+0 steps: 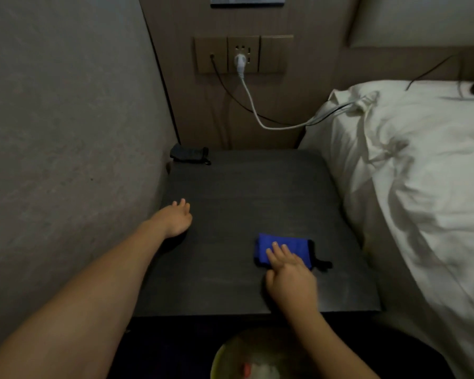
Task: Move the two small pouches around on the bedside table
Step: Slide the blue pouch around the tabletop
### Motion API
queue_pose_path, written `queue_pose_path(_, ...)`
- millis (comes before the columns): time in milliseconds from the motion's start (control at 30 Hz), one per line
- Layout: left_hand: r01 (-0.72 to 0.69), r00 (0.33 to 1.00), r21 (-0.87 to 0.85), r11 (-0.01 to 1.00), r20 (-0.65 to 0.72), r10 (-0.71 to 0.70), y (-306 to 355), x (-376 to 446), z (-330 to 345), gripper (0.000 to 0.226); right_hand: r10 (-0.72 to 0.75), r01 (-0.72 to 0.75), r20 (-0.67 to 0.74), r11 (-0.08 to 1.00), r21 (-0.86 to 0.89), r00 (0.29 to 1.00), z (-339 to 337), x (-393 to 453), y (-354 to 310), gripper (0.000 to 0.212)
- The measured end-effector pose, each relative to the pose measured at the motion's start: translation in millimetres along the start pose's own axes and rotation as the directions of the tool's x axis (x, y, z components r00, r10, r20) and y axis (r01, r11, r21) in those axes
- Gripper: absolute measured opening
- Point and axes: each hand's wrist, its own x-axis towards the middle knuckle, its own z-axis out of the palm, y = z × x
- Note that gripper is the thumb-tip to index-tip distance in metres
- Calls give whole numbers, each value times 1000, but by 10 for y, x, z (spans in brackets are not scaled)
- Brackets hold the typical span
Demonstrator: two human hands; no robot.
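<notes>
A blue pouch (283,247) with a black strap lies flat near the front right of the dark bedside table (244,192). My right hand (290,277) rests on it, fingers spread over its near edge, pressing rather than gripping. A dark grey pouch (188,154) sits in the far left corner against the wall. My left hand (175,218) hovers over the left side of the table, fingers apart and holding nothing, well short of the grey pouch.
A wall runs along the table's left side. Behind the table a socket panel (243,54) holds a white plug, its cable running onto the bed (422,173) on the right. A yellowish bin (246,356) stands below the table's front edge.
</notes>
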Motion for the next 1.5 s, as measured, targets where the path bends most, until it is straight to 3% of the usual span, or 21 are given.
queue_pose_path(133, 20, 1000, -1, 1000, 0, -20, 19, -9, -3, 53, 178, -181, -89, 983, -29, 980, -239, 40, 581, 47)
queue_pose_path(267, 27, 1000, -1, 1000, -4, -27, 20, -22, -11, 53, 279, -281, -62, 959, -31, 958, -381, -11, 877, 50)
queue_pose_path(667, 14, 1000, -8, 1000, -10, -15, 13, -44, 1, 54, 443, -445, -73, 895, -15, 894, -209, -224, 496, 60)
queue_pose_path(967, 10, 1000, -53, 999, -5, -10, -50, -50, 7, 54, 22, -26, 55, 997, 75, 998, 200, -224, -884, 58)
queue_pose_path(1100, 18, 999, -91, 996, -30, -21, -58, -38, -22, 51, -110, 104, 95, 992, 64, 989, 339, -149, -1462, 62)
queue_pose_path(1200, 8, 1000, -80, 997, -29, -10, -66, -31, -38, 49, -250, 235, 203, 968, 92, 947, 426, -22, -1767, 65)
queue_pose_path(1267, -3, 1000, -67, 998, -21, 1, -76, -27, -36, 50, -327, 321, 154, 945, 60, 932, 469, 78, -1890, 63)
queue_pose_path(1500, -15, 1000, -96, 995, -29, 12, -68, -3, -34, 51, -377, 366, 148, 926, 98, 914, 651, -27, -1994, 56)
